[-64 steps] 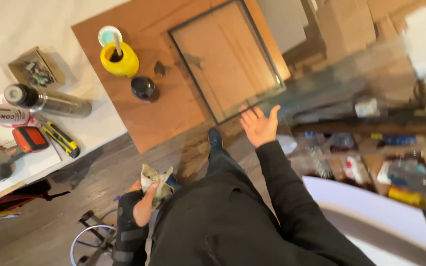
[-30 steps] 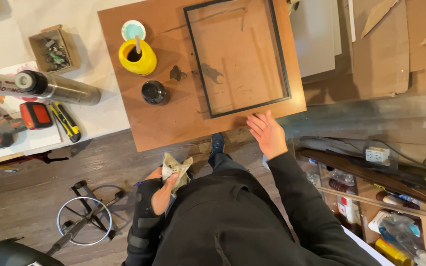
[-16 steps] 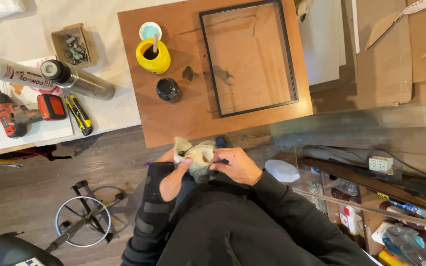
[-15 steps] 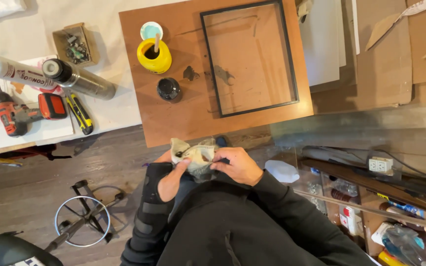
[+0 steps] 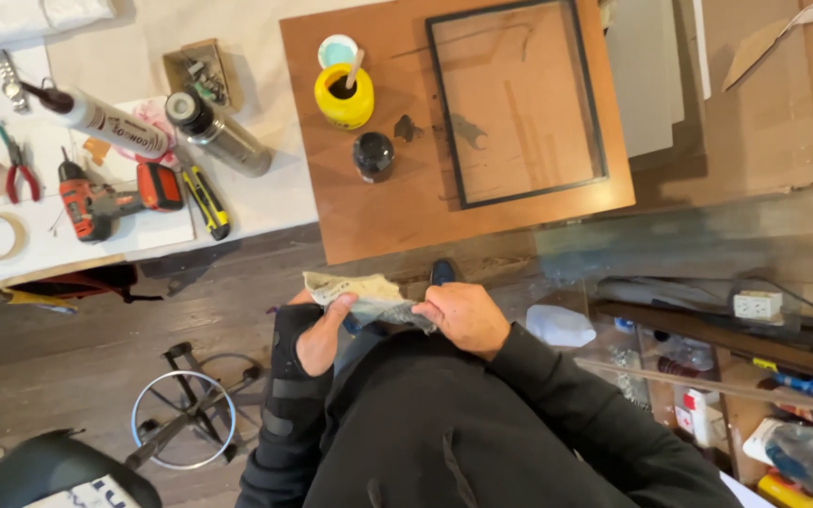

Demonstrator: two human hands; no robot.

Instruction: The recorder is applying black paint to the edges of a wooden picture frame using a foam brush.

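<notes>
both hands at waist level. left hand (image 5: 320, 331) fingers curled around crumpled stained rag (image 5: 359, 296); right hand (image 5: 463, 315) fingers closed on the rag's other end. rag spans between the fingers, just short of brown board (image 5: 378, 207) edge.

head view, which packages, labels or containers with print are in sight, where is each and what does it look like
Sealant tube: white table, upper left; long white cylinder, red-lettered label, dark nozzle.
Metal flask: beside the tube; silver body, black cap.
Yellow pot: brown board; round, stick standing in it.
Black jar: below the yellow pot; small, round.
White bottle: lower right shelf; red label.
Printed paper wad: held by left hand and right hand; crumpled, pale.
</notes>
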